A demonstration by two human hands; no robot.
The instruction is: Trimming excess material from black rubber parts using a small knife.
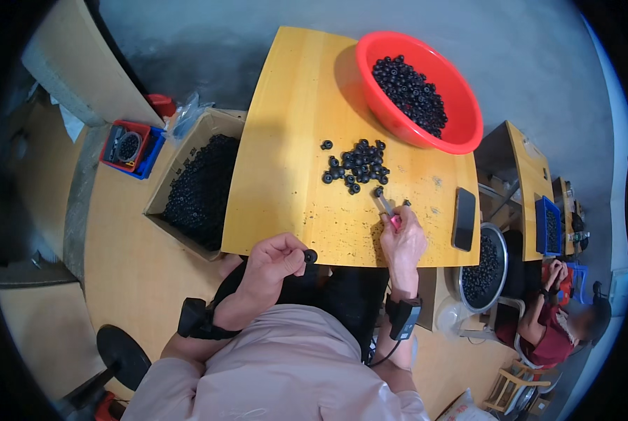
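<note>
One cardboard box (200, 184) heaped with black pieces, left of one yellow wooden table (286, 140). Left hand (275, 263) pinches one small round black ring (310, 256) at the table's near edge. One loose pile of rings (356, 166) mid-table. Right hand (403, 242) grips one pink-handled tool (389, 212), tip on table. One red plastic bowl (461, 105), one dark phone (463, 219)

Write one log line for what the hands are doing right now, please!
left hand: pinches small black round part | right hand: grips pink-handled tool, tip by black parts pile | red basin: more parts
</note>
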